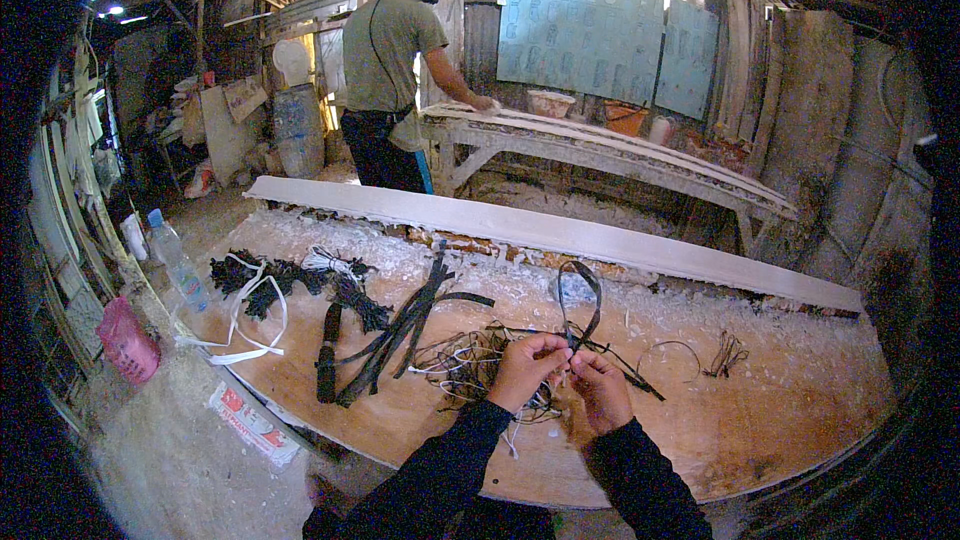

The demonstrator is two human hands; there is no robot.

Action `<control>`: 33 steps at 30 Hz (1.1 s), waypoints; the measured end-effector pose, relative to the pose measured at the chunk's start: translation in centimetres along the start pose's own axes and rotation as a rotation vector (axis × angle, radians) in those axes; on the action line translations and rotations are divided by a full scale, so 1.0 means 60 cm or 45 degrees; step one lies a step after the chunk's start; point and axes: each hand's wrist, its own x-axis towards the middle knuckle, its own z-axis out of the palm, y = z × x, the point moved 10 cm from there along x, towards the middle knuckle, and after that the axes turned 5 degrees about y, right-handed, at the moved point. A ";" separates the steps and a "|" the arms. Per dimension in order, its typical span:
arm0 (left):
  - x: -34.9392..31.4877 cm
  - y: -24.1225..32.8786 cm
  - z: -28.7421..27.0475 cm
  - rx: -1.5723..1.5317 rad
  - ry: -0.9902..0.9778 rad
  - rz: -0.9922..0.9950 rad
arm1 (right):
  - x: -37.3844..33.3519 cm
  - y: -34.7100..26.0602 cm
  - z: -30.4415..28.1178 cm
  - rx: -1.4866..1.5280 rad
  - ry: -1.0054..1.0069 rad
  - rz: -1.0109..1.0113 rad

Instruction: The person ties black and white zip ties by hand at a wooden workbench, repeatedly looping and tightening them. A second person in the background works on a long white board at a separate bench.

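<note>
A flat black strap is bent into an upright loop above the plywood table. My left hand pinches it at the bottom of the loop. Fingertips of my right hand close on the same spot, so the crossing of the strap is partly hidden. Under and left of my hands lies a tangle of thin black and white cords. Further left are loose black strips, a dark wrapped roll, gathered black cords and a white strap. Thin dark cord lies to the right.
A long white slab runs along the table's far side. Beyond it a person works at a whitened bench holding tubs. Left of the table are a plastic bottle, a pink bag and a printed sack.
</note>
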 end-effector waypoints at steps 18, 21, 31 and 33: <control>0.005 0.015 0.009 0.068 -0.067 0.082 | 0.011 -0.018 -0.012 -0.098 0.089 -0.100; 0.006 0.010 0.006 0.141 -0.062 0.076 | 0.011 -0.021 -0.009 -0.124 0.085 -0.142; 0.005 -0.014 0.008 -0.058 -0.091 -0.136 | 0.016 -0.033 -0.012 -0.280 0.054 -0.299; 0.002 -0.017 0.011 -0.177 -0.102 -0.193 | 0.021 -0.035 -0.017 -0.340 0.050 -0.348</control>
